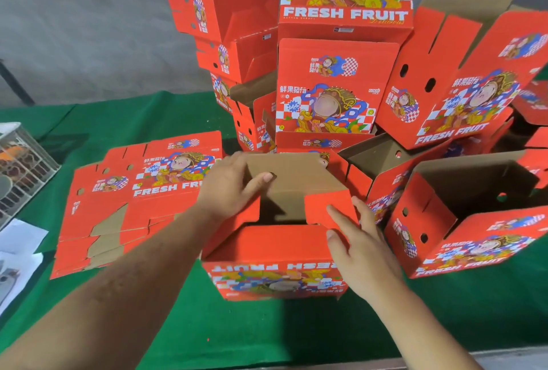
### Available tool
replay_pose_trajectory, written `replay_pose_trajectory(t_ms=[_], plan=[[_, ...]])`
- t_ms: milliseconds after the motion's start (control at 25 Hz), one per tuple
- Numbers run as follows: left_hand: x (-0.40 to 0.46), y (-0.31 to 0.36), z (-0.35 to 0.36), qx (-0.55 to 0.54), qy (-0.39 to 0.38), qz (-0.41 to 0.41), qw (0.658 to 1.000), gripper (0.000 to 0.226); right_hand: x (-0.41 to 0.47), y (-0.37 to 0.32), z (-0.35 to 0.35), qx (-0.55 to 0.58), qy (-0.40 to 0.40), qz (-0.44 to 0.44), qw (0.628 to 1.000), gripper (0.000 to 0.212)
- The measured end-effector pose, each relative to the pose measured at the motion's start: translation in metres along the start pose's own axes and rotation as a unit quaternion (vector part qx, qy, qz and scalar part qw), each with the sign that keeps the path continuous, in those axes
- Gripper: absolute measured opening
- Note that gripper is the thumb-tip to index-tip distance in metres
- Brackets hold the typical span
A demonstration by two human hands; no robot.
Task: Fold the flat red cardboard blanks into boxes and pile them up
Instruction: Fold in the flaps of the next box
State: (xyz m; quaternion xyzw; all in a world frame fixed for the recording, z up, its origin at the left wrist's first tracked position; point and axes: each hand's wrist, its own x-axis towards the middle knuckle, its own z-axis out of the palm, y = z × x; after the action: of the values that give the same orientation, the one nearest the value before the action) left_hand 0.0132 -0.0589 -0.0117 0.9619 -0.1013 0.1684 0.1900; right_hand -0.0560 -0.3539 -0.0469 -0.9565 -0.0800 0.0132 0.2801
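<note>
Hands close flaps on another fruit box as finished pile climbs

Box-folding is under way at a table draped in green cloth, where a person works on a half-formed red box standing directly in front of them, its printed "FRESH FRUIT" panel facing the camera upside down. The box appears to stand on its top so that the bottom flaps are uppermost and can be pressed shut from above.

The left hand reaches in from the lower left on an outstretched arm. Its palm lies over the left flap, its straightened fingers laid on the brown inner face of the far flap, apparently pushing it down and inward. The right hand rests on the small red right flap, fingers spread and flat rather than curled around it, seemingly holding it level for the tuck. Neither hand pinches the cardboard; both press with open fingers.

Flat blanks lie stacked just to the left of the box, within easy reach of the left arm for the next fold. Finished boxes are piled behind and to the right, some upright, some tipped on their sides with brown interiors showing. A wire basket sits at the table's left edge, above loose papers.
</note>
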Motion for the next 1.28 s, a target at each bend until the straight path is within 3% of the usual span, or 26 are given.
replay_pose_trajectory(t_ms=[80,160,240,280,360,440,520,600,680,760,840,920,960,1040,1080,1160,1200,1280], plan=[[-0.006,-0.008,-0.013,-0.022,-0.103,0.127,0.986,0.069,0.008,0.0,-0.004,-0.002,-0.008,0.028,1.0,0.05],[-0.023,-0.01,-0.016,-0.038,-0.218,0.036,0.975,0.075,0.018,-0.002,-0.003,0.076,-0.017,0.021,0.997,0.044],[-0.04,-0.008,-0.006,0.037,-0.225,-0.089,0.97,0.079,0.027,-0.005,0.003,0.199,-0.023,0.007,0.98,0.041],[-0.045,-0.004,0.0,0.094,-0.218,-0.137,0.962,0.083,0.031,-0.005,0.005,0.242,-0.031,0.013,0.97,0.046],[-0.044,0.009,0.003,0.138,-0.221,-0.238,0.936,0.096,0.042,-0.003,0.003,0.281,-0.066,0.036,0.957,0.08],[-0.037,0.021,0.004,0.115,-0.217,-0.307,0.92,0.1,0.058,-0.004,-0.005,0.204,-0.087,0.054,0.974,0.106],[-0.038,0.034,0.009,0.153,-0.219,-0.314,0.911,0.095,0.072,-0.013,-0.008,0.024,-0.096,0.038,0.994,0.119],[-0.041,0.041,0.012,0.199,-0.212,-0.301,0.908,0.091,0.078,-0.026,-0.002,-0.096,-0.096,0.034,0.99,0.12],[-0.041,0.035,0.013,0.199,-0.195,-0.28,0.919,0.091,0.082,-0.032,0.004,-0.119,-0.086,0.051,0.988,0.111],[-0.043,0.025,0.007,0.125,-0.172,-0.261,0.941,0.092,0.085,-0.028,0.005,-0.113,-0.081,0.059,0.989,0.105],[-0.047,0.013,-0.004,-0.104,-0.101,-0.303,0.942,0.097,0.088,-0.02,0.005,-0.048,-0.084,0.068,0.993,0.103],[-0.058,0.006,-0.007,-0.3,-0.012,-0.42,0.856,0.097,0.089,-0.009,-0.001,0.097,-0.092,0.089,0.987,0.108],[-0.064,0.008,-0.007,-0.337,-0.016,-0.477,0.811,0.093,0.089,-0.005,-0.005,0.14,-0.1,0.099,0.98,0.11],[-0.072,0.018,-0.005,-0.39,-0.053,-0.516,0.761,0.08,0.085,-0.002,-0.01,0.078,-0.112,0.087,0.987,0.115],[-0.073,0.021,-0.004,-0.412,-0.054,-0.5,0.76,0.067,0.083,-0.003,-0.009,0.018,-0.106,0.083,0.991,0.114],[-0.072,0.021,-0.002,-0.406,-0.036,-0.448,0.796,0.049,0.082,-0.013,-0.008,-0.086,-0.085,0.083,0.989,0.104],[-0.074,0.02,-0.003,-0.394,-0.03,-0.434,0.81,0.047,0.083,-0.017,-0.007,-0.109,-0.078,0.08,0.988,0.099],[-0.078,0.014,-0.003,-0.4,-0.048,-0.441,0.802,0.064,0.083,-0.021,-0.005,-0.089,-0.085,0.066,0.99,0.098]])
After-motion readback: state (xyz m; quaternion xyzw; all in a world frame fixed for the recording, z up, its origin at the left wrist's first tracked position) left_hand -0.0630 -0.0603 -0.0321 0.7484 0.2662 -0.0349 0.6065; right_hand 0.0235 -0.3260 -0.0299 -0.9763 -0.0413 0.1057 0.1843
